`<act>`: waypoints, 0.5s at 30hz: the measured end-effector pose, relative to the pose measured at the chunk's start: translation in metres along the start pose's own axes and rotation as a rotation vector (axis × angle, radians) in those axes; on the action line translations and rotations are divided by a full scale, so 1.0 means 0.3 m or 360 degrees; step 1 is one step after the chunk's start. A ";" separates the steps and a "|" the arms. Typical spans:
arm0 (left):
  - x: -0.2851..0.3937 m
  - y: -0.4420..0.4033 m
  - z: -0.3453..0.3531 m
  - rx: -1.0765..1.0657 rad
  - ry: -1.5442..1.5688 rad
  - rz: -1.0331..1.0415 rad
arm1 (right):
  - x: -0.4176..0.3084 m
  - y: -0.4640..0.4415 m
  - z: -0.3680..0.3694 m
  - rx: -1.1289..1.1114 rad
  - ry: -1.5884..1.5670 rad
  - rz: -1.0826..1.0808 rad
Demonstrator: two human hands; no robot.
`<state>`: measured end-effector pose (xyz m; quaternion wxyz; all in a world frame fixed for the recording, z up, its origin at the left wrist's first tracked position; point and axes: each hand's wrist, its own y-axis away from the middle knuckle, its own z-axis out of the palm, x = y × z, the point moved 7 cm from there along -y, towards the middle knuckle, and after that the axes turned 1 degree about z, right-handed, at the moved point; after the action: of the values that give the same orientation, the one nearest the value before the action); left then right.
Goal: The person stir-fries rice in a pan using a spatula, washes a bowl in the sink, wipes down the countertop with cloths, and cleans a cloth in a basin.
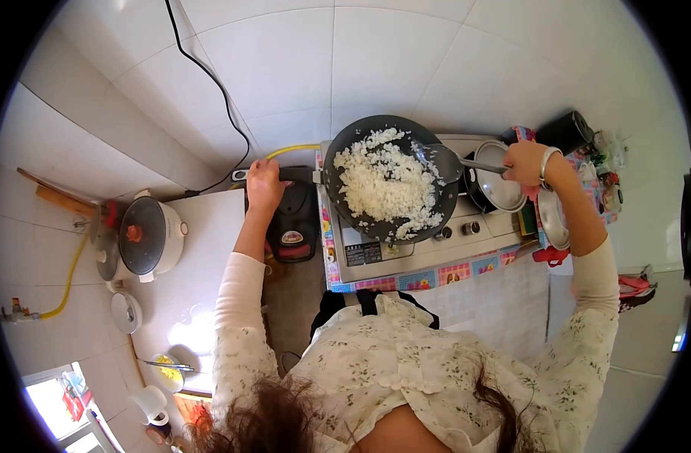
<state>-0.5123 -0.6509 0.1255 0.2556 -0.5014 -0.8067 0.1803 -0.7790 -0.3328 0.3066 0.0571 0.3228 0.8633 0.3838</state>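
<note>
A dark wok sits on the gas stove, with loose white rice spread over its inside. My left hand is closed around the wok's handle, to the left of the pan. In my right hand is the metal handle of a spatula. The spatula's blade lies inside the wok at the right edge of the rice, with some grains around it. Just below and left of my right hand stands a pot with a shiny lid.
On the left counter are a white electric pot with a glass lid and a bowl of yellow food with chopsticks across it. A black cord hangs along the wall. Right of the stove are a black cylinder and a metal lid.
</note>
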 end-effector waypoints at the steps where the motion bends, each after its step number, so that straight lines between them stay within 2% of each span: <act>1: 0.003 -0.001 -0.001 -0.0003 0.0003 0.0004 | 0.014 -0.021 -0.009 -0.0018 0.0128 0.0080; 3: 0.009 -0.005 -0.014 -0.0008 0.0002 0.0003 | 0.031 -0.084 -0.016 -0.0050 0.0391 0.0232; 6: -0.005 0.002 0.003 -0.0053 0.0003 -0.0005 | 0.020 -0.155 -0.035 -0.0169 0.0486 0.0467; 7: -0.008 -0.001 0.007 -0.0057 -0.0018 -0.0006 | 0.059 -0.246 0.006 -0.0179 0.0389 0.0383; 10: -0.012 0.006 0.013 -0.0035 -0.0042 0.0006 | 0.020 -0.331 -0.004 0.0409 0.0331 0.0002; 11: -0.014 0.008 0.011 -0.0004 -0.0025 0.0033 | -0.019 -0.314 0.003 0.0406 0.0282 0.0043; 15: -0.012 0.010 0.007 0.0024 -0.0032 0.0021 | -0.155 -0.111 -0.058 0.0804 0.0530 -0.0120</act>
<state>-0.5102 -0.6528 0.1214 0.2501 -0.5029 -0.8045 0.1931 -0.7657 -0.3881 0.2887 -0.1531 0.2271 0.9403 0.2022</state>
